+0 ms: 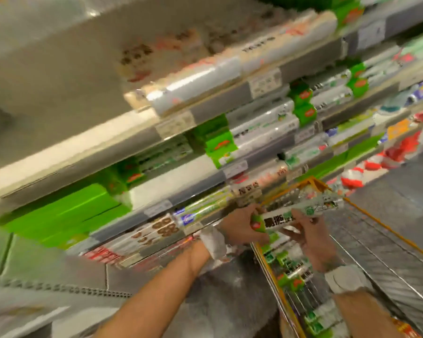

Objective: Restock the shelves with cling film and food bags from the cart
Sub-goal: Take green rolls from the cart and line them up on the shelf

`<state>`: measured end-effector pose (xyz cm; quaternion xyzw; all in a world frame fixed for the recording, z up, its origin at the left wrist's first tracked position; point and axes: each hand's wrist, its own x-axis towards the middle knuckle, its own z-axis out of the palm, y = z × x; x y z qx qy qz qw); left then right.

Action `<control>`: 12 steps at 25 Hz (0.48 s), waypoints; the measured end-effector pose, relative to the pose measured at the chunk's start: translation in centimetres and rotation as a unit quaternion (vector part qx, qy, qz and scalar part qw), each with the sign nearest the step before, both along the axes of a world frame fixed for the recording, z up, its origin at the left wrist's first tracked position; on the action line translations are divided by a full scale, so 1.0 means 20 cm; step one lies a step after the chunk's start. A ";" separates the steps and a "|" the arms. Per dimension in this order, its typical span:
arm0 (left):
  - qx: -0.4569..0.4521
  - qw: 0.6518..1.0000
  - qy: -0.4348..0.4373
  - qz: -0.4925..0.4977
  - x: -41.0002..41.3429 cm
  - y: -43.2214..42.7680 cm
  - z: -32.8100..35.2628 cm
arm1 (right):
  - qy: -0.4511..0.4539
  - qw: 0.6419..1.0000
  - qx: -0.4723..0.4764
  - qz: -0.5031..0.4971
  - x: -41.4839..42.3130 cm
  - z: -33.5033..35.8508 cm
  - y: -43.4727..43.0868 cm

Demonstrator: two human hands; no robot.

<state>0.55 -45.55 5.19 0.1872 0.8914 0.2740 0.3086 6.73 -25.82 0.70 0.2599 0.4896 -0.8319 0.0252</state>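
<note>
In the head view, badly blurred and tilted, both hands meet in the lower centre-right of the frame around one roll (277, 220). It is a long slim tube in glossy clear wrap. It has a bright green cap end with a red spot at its left, a white band with bold black characters in the middle, and a pale green printed stretch running up and right. The left hand (242, 226) grasps the green end with fingers curled round it. The right hand (311, 237) holds the roll from beneath, near its middle, with fingers wrapped up over it. Each wrist wears a white cuff.

The roll sits just above the cart (386, 226), a wire basket with a yellow rim filling the lower right. More rolls (291, 273) with the same green ends lie along the basket's left side.

The shelves (213, 111) slant from lower left to upper right, with grey edge strips and price tags. They carry similar wrapped rolls, and green boxes (66, 211) stand at centre left.
</note>
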 end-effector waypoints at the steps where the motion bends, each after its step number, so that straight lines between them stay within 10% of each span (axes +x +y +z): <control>1: 0.006 1.000 0.008 0.021 0.02 -0.08 0.05 | 0.006 1.000 -0.009 0.009 -0.01 0.04 -0.07; 6: 0.053 0.984 0.059 0.158 0.16 -0.61 0.24 | -0.003 0.952 0.218 0.215 -0.05 0.28 -0.44; 9: 0.043 0.972 0.061 0.222 0.24 -0.91 0.26 | 0.113 0.812 0.507 0.266 -0.09 0.38 -0.59; 12: 0.046 0.962 0.064 0.261 0.30 -1.12 0.24 | 0.317 0.578 0.684 0.313 -0.16 0.49 -0.78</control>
